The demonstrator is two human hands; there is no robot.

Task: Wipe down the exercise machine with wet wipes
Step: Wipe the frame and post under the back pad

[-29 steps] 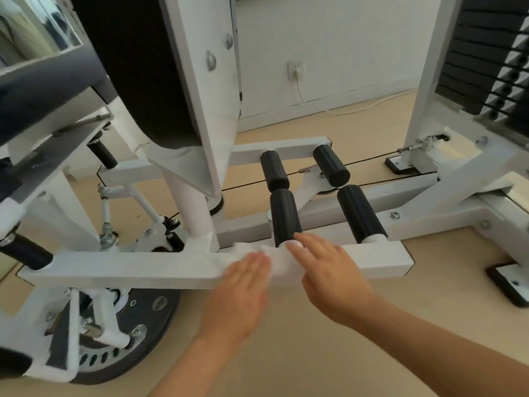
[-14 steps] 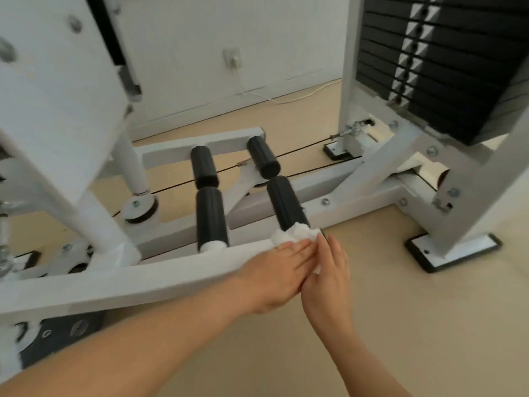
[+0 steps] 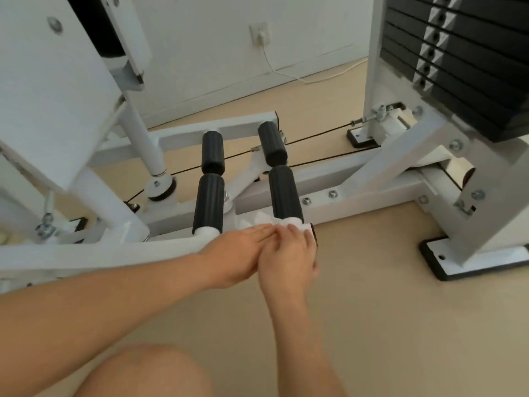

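Wipe-down seemingly in its stroke along the low white bar (image 3: 100, 253), right at that bar's right end. Wet wipe (image 3: 259, 220) bunched on top of that end, hard against the base of the right-hand black foam roller (image 3: 286, 193), and partly hidden under both hands.

Chief hazard: sliding off the end of the bar and dropping the wipe onto the floor (image 3: 400, 325), brought on by pushing further right with almost no bar left. Could also ride up and crumple against the roller's base, leaving the strip beneath untouched. Two hands crowded on one small cloth, so likely to tug against each other and fold or tear it. Worth minding the thin black cable (image 3: 315, 136) and the bolt heads (image 3: 332, 194) behind, though both well apart from the fingers.

Left hand (image 3: 234, 253) reaching in from the left along the bar, palm down, fingers straight and flat, pressing the wipe's left part. Right hand (image 3: 289, 253) coming up from below, touching the left one, fingers curled over the wipe at the bar's end and gripping it; thumb hidden. Bare knee (image 3: 143, 373) at the bottom edge, suggesting a crouch.
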